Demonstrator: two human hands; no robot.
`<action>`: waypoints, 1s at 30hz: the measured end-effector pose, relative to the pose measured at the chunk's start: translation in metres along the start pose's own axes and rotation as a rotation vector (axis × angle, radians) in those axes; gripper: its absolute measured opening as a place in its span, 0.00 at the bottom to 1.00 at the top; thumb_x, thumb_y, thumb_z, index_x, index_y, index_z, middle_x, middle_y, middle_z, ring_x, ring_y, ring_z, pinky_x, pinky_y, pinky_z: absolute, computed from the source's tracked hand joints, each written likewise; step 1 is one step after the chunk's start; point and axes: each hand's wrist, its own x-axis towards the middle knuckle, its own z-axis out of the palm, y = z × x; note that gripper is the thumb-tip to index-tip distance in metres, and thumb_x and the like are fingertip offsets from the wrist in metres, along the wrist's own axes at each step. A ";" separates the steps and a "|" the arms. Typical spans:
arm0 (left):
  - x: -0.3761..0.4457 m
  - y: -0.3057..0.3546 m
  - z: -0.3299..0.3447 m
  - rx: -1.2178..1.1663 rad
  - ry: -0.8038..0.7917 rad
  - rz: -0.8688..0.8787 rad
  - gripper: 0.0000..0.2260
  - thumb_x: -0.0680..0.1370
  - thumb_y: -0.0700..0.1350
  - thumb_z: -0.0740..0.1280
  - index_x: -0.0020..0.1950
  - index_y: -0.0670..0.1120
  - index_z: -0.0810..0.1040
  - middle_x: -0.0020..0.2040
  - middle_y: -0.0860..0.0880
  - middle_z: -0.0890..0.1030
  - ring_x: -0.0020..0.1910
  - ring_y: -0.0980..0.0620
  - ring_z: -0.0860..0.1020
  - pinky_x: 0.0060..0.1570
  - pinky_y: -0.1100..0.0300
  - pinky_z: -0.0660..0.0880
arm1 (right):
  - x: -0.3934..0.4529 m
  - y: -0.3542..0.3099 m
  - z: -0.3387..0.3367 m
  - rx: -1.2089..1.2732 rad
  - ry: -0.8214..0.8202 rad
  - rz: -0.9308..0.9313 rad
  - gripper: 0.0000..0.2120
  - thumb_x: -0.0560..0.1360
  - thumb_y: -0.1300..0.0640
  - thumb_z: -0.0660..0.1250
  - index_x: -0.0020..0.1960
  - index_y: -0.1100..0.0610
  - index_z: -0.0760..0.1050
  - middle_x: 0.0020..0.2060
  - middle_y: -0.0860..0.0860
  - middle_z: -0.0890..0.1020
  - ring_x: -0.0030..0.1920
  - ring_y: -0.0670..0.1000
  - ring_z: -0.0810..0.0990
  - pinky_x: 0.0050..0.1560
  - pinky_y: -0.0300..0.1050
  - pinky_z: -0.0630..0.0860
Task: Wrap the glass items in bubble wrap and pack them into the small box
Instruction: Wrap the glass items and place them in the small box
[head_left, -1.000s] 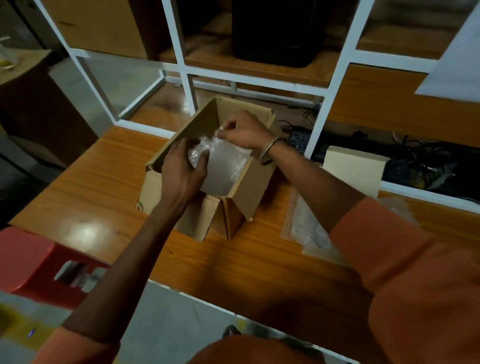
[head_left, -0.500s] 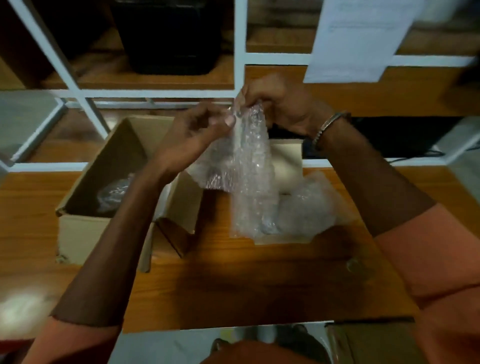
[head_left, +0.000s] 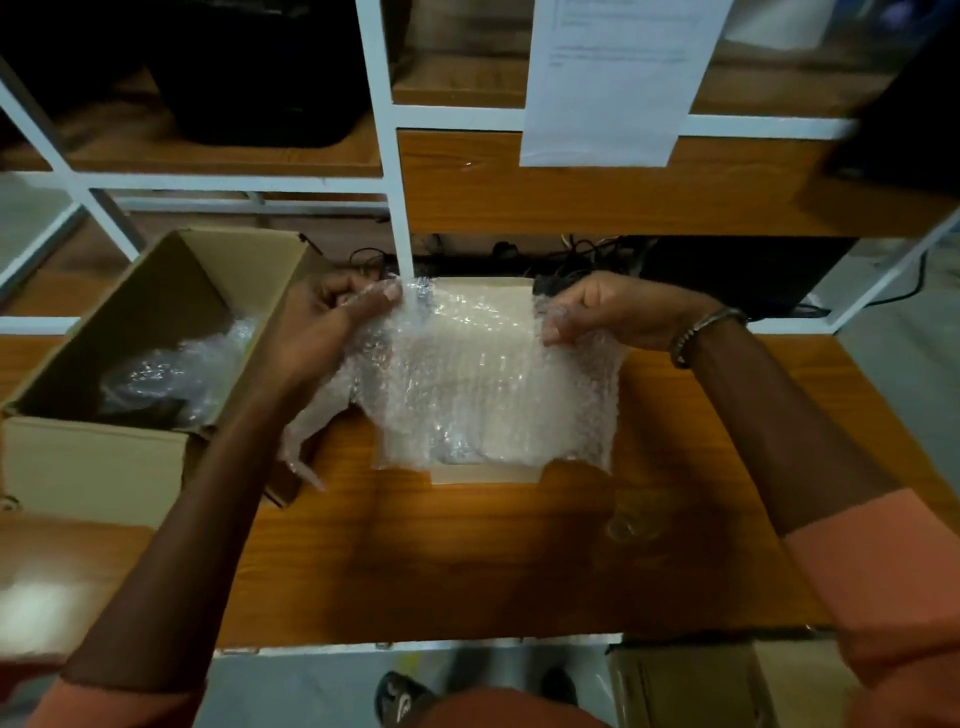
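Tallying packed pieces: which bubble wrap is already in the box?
The crumpled bubble-wrapped bundle inside the open cardboard box at left; the other, flat bubble wrap sheet is stretched between both hands over the table.

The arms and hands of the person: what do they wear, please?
Both hands, left and right, are bare, without gloves. The forearms are bare too. Orange sleeves start near the elbows. On the right wrist sits a thin metallic bracelet. No rings can be made out.

White-framed wooden shelving (head_left: 395, 171) stands behind an orange-brown table (head_left: 467, 561).
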 end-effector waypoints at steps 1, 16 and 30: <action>-0.009 0.000 0.005 -0.030 0.036 -0.016 0.10 0.82 0.51 0.73 0.49 0.43 0.85 0.41 0.50 0.85 0.39 0.56 0.81 0.38 0.67 0.77 | -0.007 0.008 -0.008 -0.021 0.006 0.024 0.08 0.79 0.56 0.74 0.50 0.62 0.84 0.46 0.53 0.86 0.48 0.51 0.84 0.54 0.50 0.77; -0.107 0.011 0.149 0.025 -0.140 -0.211 0.35 0.72 0.60 0.79 0.76 0.55 0.74 0.64 0.53 0.83 0.62 0.57 0.83 0.59 0.60 0.81 | -0.015 0.035 0.026 -0.145 -0.183 -0.089 0.12 0.71 0.56 0.83 0.50 0.61 0.86 0.48 0.59 0.89 0.52 0.61 0.88 0.54 0.56 0.82; -0.155 -0.054 0.210 -0.092 0.281 -0.371 0.09 0.83 0.41 0.71 0.58 0.36 0.84 0.46 0.42 0.85 0.40 0.58 0.84 0.38 0.62 0.81 | -0.067 0.140 0.040 -0.443 0.190 0.196 0.18 0.73 0.47 0.81 0.46 0.63 0.84 0.42 0.56 0.87 0.45 0.59 0.86 0.41 0.45 0.77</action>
